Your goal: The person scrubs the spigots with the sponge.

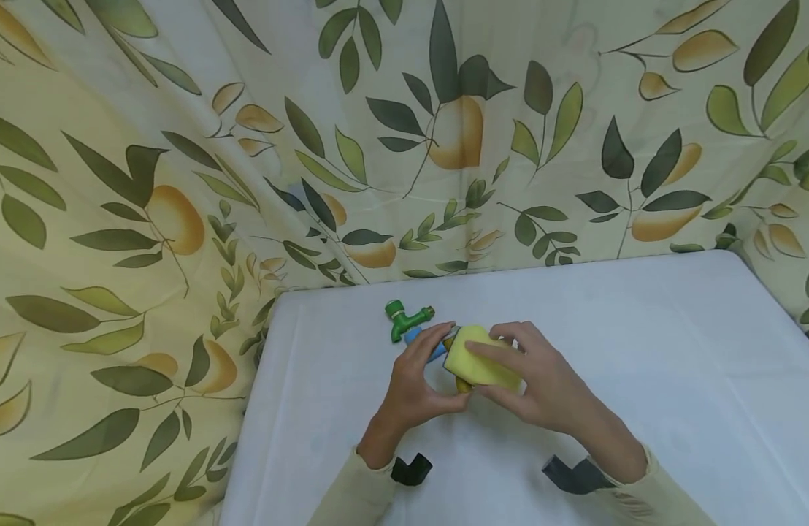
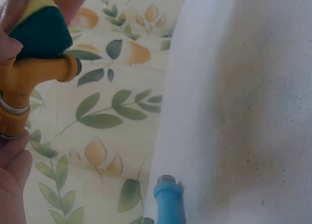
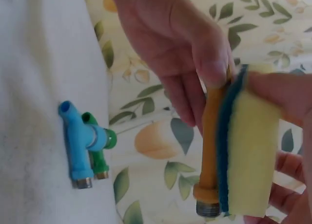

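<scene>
My left hand (image 1: 407,387) grips an orange-yellow plastic tap (image 3: 209,141) with a threaded metal end, held above the table. In my right hand (image 1: 556,383) is a sponge (image 1: 480,361), yellow foam on one side and dark green scouring pad on the other. The green side of the sponge (image 3: 251,151) lies against the tap's body in the right wrist view. From the head view, the sponge hides most of the orange-yellow tap. Just beyond the left hand, a blue tap (image 3: 77,143) and a green tap (image 3: 100,160) lie side by side on the table.
A white cloth covers the table (image 1: 641,351). Patterned curtains (image 1: 444,212) with leaves and fruit hang behind it and along its left side. Dark wrist mounts, one at the left sleeve (image 1: 355,486) and one at the right sleeve (image 1: 661,493), stick out over the table.
</scene>
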Available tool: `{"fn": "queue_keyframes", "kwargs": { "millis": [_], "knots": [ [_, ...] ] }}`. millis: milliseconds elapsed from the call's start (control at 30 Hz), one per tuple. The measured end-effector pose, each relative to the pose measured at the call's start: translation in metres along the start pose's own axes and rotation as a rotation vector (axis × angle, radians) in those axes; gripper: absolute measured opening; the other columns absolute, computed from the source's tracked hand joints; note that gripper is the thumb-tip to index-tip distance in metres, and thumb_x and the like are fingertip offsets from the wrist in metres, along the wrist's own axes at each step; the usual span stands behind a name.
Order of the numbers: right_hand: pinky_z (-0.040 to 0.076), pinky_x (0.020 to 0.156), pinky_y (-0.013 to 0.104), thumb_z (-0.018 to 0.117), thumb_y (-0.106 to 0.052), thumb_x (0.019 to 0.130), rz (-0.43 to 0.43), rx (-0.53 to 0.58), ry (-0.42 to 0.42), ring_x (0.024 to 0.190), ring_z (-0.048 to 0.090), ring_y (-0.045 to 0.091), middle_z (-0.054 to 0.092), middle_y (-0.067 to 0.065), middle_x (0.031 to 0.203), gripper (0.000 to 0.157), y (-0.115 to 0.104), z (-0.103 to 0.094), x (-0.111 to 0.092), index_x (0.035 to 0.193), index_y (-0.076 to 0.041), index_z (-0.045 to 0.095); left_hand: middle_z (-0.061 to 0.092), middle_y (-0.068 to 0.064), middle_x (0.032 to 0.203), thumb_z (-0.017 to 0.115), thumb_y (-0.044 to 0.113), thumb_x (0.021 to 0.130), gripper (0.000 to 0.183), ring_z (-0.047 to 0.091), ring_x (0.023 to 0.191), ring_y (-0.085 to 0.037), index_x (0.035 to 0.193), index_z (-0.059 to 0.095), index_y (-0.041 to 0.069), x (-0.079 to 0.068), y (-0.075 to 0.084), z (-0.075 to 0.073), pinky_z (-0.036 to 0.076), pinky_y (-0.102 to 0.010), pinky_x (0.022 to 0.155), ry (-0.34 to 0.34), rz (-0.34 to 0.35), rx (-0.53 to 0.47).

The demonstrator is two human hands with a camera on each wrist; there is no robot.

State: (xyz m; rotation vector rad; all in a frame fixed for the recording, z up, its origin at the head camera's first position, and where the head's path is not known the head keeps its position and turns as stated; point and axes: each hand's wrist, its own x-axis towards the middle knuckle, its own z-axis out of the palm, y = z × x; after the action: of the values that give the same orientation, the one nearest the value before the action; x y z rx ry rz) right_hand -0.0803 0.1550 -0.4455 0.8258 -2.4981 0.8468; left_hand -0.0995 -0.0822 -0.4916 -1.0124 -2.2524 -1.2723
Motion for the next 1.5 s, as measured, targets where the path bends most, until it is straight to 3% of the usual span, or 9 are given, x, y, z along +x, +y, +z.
{"fn": "queue_keyframes", "kwargs": {
  "millis": [300, 467, 833, 1033, 1167, 1333, 1500],
  "knots": [
    [0.052, 0.074, 0.033, 0.090, -0.028, 0.076, 0.032, 0.009, -0.027, 0.105, 0.048, 0.015, 0.057, 0.004, 0.124, 0.060, 0.013, 0.008, -0.004, 0.132, -0.024, 0.068, 0.055, -0.014, 0.146, 0.093, 0.021, 0.067, 0.096, 0.057, 0.133, -0.022, 0.148, 0.046, 0.006, 0.001, -0.002, 0.006, 0.050, -0.031, 0.109, -0.002, -0.027, 0.035],
    [0.051, 0.073, 0.033, 0.088, -0.027, 0.077, 0.038, -0.005, 0.028, 0.103, 0.049, 0.015, 0.058, 0.005, 0.122, 0.060, 0.014, 0.010, -0.004, 0.133, -0.023, 0.067, 0.055, -0.010, 0.147, 0.093, 0.023, 0.067, 0.096, 0.059, 0.131, -0.021, 0.149, 0.046, 0.008, 0.000, -0.001, 0.009, 0.050, -0.027, 0.108, -0.021, -0.025, 0.042],
    [0.050, 0.071, 0.033, 0.091, -0.028, 0.073, 0.031, 0.002, 0.027, 0.100, 0.052, 0.016, 0.059, 0.005, 0.121, 0.060, 0.007, -0.003, 0.002, 0.130, -0.023, 0.070, 0.057, -0.011, 0.145, 0.093, 0.026, 0.065, 0.097, 0.057, 0.133, -0.021, 0.147, 0.047, 0.006, 0.014, -0.002, -0.004, 0.048, -0.032, 0.111, -0.025, 0.045, 0.098],
    [0.051, 0.071, 0.034, 0.090, -0.028, 0.075, 0.039, -0.024, 0.054, 0.102, 0.053, 0.017, 0.059, 0.006, 0.121, 0.061, 0.004, -0.008, 0.010, 0.132, -0.022, 0.068, 0.055, -0.011, 0.146, 0.093, 0.024, 0.066, 0.095, 0.056, 0.134, -0.022, 0.147, 0.047, 0.005, 0.025, -0.002, -0.011, 0.047, -0.032, 0.113, -0.028, 0.060, 0.077],
    [0.052, 0.070, 0.034, 0.090, -0.028, 0.074, 0.000, -0.021, 0.034, 0.101, 0.053, 0.018, 0.059, 0.008, 0.121, 0.060, 0.002, -0.006, 0.010, 0.130, -0.021, 0.069, 0.056, -0.012, 0.146, 0.092, 0.022, 0.067, 0.094, 0.056, 0.134, -0.021, 0.147, 0.047, 0.004, 0.026, -0.003, -0.013, 0.046, -0.031, 0.114, -0.027, 0.056, 0.067],
    [0.052, 0.071, 0.035, 0.089, -0.026, 0.074, 0.025, -0.030, 0.051, 0.102, 0.053, 0.020, 0.059, 0.010, 0.121, 0.062, 0.003, -0.002, 0.010, 0.132, -0.020, 0.068, 0.055, -0.011, 0.147, 0.092, 0.023, 0.067, 0.094, 0.055, 0.135, -0.021, 0.147, 0.047, 0.005, 0.024, -0.005, -0.012, 0.045, -0.030, 0.114, -0.039, 0.042, 0.066],
    [0.053, 0.070, 0.036, 0.090, -0.026, 0.072, -0.030, -0.014, 0.047, 0.102, 0.053, 0.021, 0.060, 0.010, 0.121, 0.063, 0.003, 0.000, 0.011, 0.131, -0.021, 0.069, 0.054, -0.011, 0.147, 0.091, 0.024, 0.067, 0.094, 0.056, 0.134, -0.020, 0.148, 0.046, 0.004, 0.024, -0.005, -0.013, 0.046, -0.030, 0.114, -0.045, 0.041, 0.060]
  ]
}}
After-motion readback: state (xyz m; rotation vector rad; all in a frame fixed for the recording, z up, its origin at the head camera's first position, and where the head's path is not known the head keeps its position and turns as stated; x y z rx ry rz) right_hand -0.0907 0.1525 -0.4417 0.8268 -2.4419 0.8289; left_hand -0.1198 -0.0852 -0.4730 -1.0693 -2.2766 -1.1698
